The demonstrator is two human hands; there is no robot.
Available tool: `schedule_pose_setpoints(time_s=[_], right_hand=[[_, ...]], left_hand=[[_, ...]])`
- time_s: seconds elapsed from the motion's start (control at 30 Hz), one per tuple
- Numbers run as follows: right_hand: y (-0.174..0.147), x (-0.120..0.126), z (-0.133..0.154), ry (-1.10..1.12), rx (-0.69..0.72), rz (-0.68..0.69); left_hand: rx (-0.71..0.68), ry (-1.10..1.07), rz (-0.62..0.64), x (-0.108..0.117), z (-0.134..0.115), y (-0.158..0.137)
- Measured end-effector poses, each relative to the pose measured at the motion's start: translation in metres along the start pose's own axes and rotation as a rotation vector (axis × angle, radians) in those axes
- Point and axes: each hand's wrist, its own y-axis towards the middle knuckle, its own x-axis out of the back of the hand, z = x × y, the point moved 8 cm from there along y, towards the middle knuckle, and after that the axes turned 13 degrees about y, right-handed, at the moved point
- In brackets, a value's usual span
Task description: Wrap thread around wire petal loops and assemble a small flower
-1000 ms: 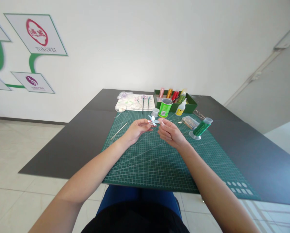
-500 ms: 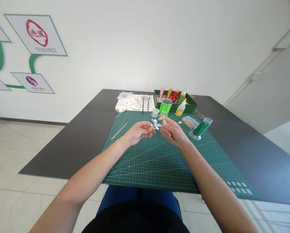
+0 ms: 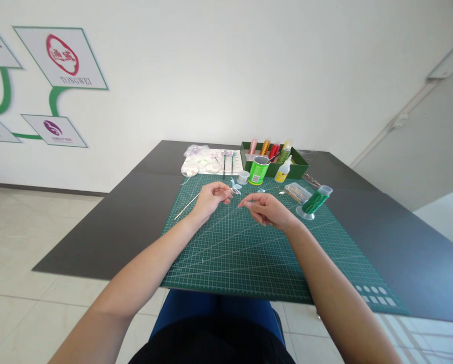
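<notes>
Above the green cutting mat (image 3: pixel 226 258), my left hand (image 3: pixel 210 198) pinches a small pale-blue artificial flower (image 3: pixel 236 188) with a whitish-purple centre. My right hand (image 3: pixel 267 208) is just right of it and apart from it, thumb and forefinger pressed together. Whatever is between those fingertips, if anything, is too small to make out. Behind my right hand another small blue petal piece (image 3: pixel 261 191) lies on the mat. Left of my left hand rests a thin wooden stick (image 3: pixel 186 206). A spool of green thread (image 3: pixel 314 201) stands to the right of my right hand.
At the back are a small clear tub (image 3: pixel 243 177), a green can (image 3: pixel 258 172), a glue bottle (image 3: pixel 283 171) and a green box (image 3: pixel 300 169) with thread spools. A clear case of sticks (image 3: pixel 299 193) lies right. Flower parts cover a white sheet (image 3: pixel 201 164).
My right hand has drawn back from the flower and lowered slightly. My left hand has shifted a little left and up with the flower, and the petal piece on the mat now shows.
</notes>
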Motion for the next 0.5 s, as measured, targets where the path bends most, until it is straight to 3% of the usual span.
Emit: schedule_pose_setpoints(time_s=[0.23, 0.5], right_hand=[[-0.003, -0.002, 0.006, 0.006, 0.058, 0.055], [-0.008, -0.005, 0.009, 0.042, 0.107, 0.156]], left_hand=[[-0.119, 0.297, -0.043, 0.001, -0.012, -0.002], [-0.452, 0.848, -0.066, -0.012, -0.040, -0.020]])
